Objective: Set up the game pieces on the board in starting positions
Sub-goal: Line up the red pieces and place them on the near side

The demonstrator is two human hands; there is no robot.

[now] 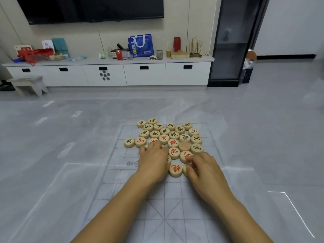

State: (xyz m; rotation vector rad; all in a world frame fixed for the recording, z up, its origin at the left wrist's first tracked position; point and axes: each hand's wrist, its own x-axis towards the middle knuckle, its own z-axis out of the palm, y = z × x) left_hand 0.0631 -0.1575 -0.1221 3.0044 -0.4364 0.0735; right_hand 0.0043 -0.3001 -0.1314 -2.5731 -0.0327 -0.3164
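Head view looks down at a thin see-through board (166, 204) lying flat on the grey floor (52, 137). Round wooden pieces (173, 135) with red or dark marks sit bunched close together on the far half of the board. The left hand (154, 162) lies on some red ones, fingers nearly straight. The right hand (203, 167) bends its fingers down onto two pieces at the near edge of the bunch. I cannot tell if it grips one.

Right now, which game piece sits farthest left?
The dark-lettered piece, alone at the left end of its row, just left of a red-lettered piece. Every other piece lies further right.
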